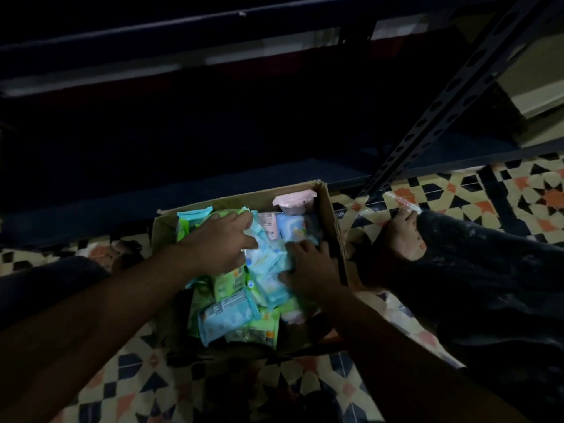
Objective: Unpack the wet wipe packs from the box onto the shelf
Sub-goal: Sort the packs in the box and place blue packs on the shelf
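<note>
Many soft plastic wet wipe packs [241,312], blue, green and pink, lie jumbled in an open cardboard box [331,209] on a patterned tile floor [457,190], just before a dark metal shelf [274,175] with a perforated upright [451,96]. Both hands grasp 1 pale blue pack [265,261]: left hand [225,239] on top, right hand [308,264] curled at its edge.
</note>
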